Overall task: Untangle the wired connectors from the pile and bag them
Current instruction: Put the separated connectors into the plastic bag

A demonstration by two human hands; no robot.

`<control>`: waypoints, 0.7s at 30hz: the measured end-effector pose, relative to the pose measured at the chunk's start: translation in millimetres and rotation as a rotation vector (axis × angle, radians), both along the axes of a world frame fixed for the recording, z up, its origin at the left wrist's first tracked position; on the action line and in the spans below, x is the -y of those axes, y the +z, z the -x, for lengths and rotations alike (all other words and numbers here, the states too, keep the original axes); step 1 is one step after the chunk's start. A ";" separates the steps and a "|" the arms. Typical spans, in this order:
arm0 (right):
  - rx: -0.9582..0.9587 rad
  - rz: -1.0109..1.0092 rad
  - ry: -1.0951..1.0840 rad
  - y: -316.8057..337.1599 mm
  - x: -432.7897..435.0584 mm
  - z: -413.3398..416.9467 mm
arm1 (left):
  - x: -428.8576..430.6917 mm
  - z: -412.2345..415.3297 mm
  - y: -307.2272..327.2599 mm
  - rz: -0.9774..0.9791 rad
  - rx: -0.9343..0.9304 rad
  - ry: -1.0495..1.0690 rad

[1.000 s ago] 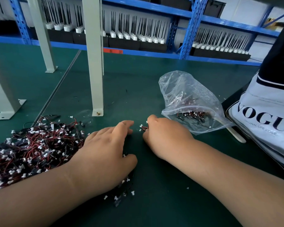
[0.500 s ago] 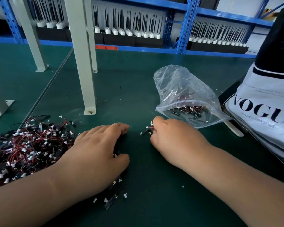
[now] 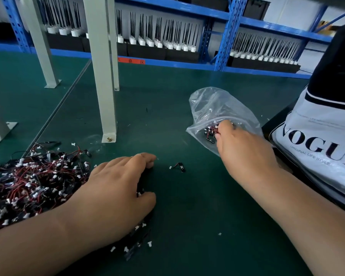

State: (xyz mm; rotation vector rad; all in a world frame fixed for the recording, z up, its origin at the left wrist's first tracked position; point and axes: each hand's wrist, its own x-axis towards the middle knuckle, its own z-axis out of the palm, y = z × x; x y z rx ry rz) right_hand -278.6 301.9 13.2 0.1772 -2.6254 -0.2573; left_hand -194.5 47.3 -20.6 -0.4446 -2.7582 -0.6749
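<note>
1. Plainly, two bare hands are at work on one green mat.
2. One tangled pile of red-and-black wired connectors with white plugs lies at 9 o'clock. It holds far too many to count.
3. One clear plastic bag sits at 2 o'clock, its mouth toward the person, with a small cluster of connectors just inside the opening.
4. One loose connector lies alone at 6 o'clock, just below the middle, between the hands and touching neither. A few strays lie at 7 o'clock beside the left wrist.
5. At 8 o'clock the left hand lies palm down at the pile's right edge, fingers arched and thumb spread. It rests on some connectors with a slack grip — nothing visibly pinched.
6. The right hand stretches toward 2 o'clock, back upward, its fingertips inside the bag's mouth among the cluster. Whether they clasp any connectors cannot be told.
7. One white tote bag with black lettering stands at 3 o'clock. Four grey posts stand from 9 to 11 o'clock, and blue shelving runs along 12 o'clock.
</note>
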 end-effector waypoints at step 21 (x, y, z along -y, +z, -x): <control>0.010 0.255 0.044 -26.4 -4.9 22.7 | -0.8 -0.9 1.4 0.047 0.019 0.040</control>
